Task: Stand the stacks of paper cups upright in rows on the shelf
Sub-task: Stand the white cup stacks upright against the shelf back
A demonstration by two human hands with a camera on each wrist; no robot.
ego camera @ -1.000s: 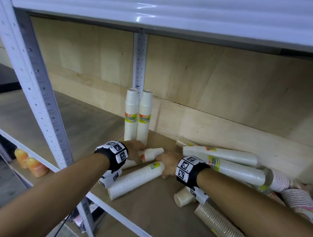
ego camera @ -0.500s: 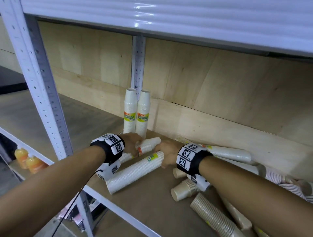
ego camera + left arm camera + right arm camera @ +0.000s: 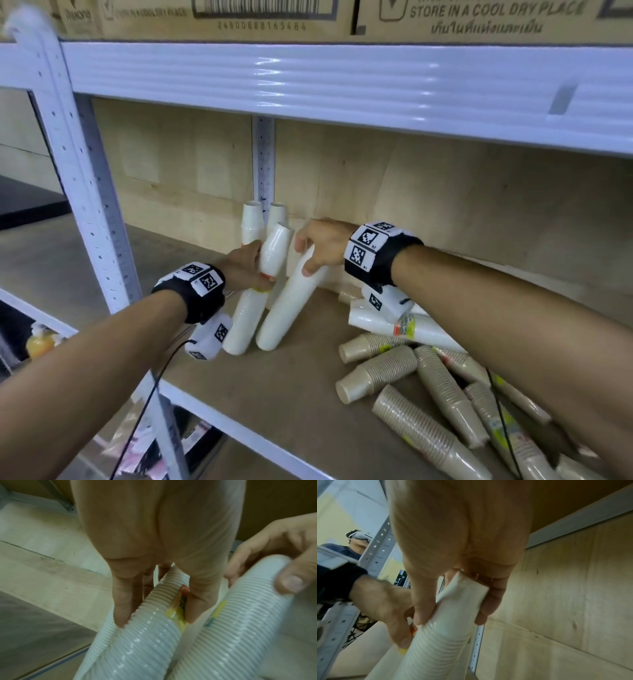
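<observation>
On the brown board shelf (image 3: 260, 404) against plywood, my left hand (image 3: 245, 270) grips one tall white plastic-wrapped paper-cup stack (image 3: 255, 308); my right hand (image 3: 322, 245) wraps its fingers (image 3: 489, 601) round another's (image 3: 291, 305) top. Both tilt. Light, slick, bendy; I'd grip mid-stack.

A brown shelf board (image 3: 274, 394) in a white metal rack carries two white paper cup stacks (image 3: 253, 219) standing upright against the plywood back panel, two more white stacks (image 3: 291, 301) tilted with their bases on the board, and a heap of brown cup stacks (image 3: 442, 387) lying on their sides at right.
</observation>
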